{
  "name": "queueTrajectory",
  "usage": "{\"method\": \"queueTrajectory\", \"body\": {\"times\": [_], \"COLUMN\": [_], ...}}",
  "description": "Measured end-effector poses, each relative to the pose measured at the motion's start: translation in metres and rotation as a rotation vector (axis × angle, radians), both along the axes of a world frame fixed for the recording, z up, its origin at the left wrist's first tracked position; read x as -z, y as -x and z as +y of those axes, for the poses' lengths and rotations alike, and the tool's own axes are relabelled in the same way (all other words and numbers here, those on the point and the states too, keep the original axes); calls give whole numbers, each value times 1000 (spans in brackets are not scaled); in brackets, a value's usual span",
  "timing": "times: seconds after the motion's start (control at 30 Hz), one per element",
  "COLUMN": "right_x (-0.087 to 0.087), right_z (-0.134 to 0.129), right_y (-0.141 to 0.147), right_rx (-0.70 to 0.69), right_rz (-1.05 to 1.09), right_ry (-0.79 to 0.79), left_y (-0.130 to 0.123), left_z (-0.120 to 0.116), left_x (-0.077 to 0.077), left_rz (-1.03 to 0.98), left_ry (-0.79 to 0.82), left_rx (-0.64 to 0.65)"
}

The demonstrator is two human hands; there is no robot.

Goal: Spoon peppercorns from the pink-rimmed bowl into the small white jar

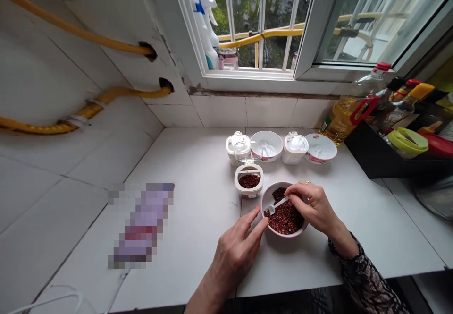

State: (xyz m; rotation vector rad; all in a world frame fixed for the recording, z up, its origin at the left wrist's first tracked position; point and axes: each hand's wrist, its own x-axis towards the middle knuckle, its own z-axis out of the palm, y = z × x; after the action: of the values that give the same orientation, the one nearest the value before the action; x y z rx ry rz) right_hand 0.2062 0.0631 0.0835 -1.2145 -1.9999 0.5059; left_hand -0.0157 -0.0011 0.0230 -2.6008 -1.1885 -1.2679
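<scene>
A white bowl with a pink rim (pixel 307 231) stands on the counter, holding many small dark red-brown dried pieces (pixel 288 219) that look like peppercorns. My left hand (pixel 238 248) is at the bowl's left edge, its fingertips gripping the rim. Over the bowl's right side, my right hand (pixel 316 206) pinches the handle of a small white spoon (pixel 279 204). The spoon's head lies low at the left inside the bowl, with a few pieces by it. Just behind the bowl is an open white spice jar (pixel 248 192), its clear lid (pixel 244 149) flipped up and similar dark pieces inside.
Along the back stand two white lidded jars (pixel 233 146) (pixel 295 149) and two bowls (pixel 266 139) (pixel 320 142) with white spoons inside. An oil bottle (pixel 348 111) and a black condiment box (pixel 375 156) are at right. A blurred purple object (pixel 145 224) lies left.
</scene>
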Motion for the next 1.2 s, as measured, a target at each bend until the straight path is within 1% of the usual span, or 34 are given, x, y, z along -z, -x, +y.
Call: {"method": "queueTrajectory", "body": {"times": [0.1,0.17,0.33,0.6,0.7,0.77,0.83,0.93,1.03,1.1,1.13,1.2], "right_x": [-2,-4,-7,-9,-10,-13,-18,-22,-21,-21,-21,-23], "right_z": [-2,-2,-3,-1,1,2,1,-1,-1,0,0,-1], "right_y": [1,1,1,-4,-6,-3,4,19,32,35,35,28], "right_rx": [78,105,135,206,222,240,266,272,112,14,6,55], "right_rz": [68,105,166,356,455,504,521,447,229,125,110,130], "right_ry": [129,197,243,398,409,345,242,16,-243,-348,-378,-392], "left_y": [1,1,3,2,2,2,1,1,1,0,1,1], "left_z": [-1,-2,-2,-2,-2,-1,-1,0,0,0,0,1], "left_x": [-1,-2,-2,-1,-2,-2,-1,1,3,4,3,2], "left_rz": [2,0,-1,-5,-9,-8,-8,-5,-7,-10,-8,-3], "left_ry": [22,36,58,53,55,51,40,31,25,22,23,22], "left_rx": [9,16,28,17,15,12,8,4,-2,0,4,12]}}
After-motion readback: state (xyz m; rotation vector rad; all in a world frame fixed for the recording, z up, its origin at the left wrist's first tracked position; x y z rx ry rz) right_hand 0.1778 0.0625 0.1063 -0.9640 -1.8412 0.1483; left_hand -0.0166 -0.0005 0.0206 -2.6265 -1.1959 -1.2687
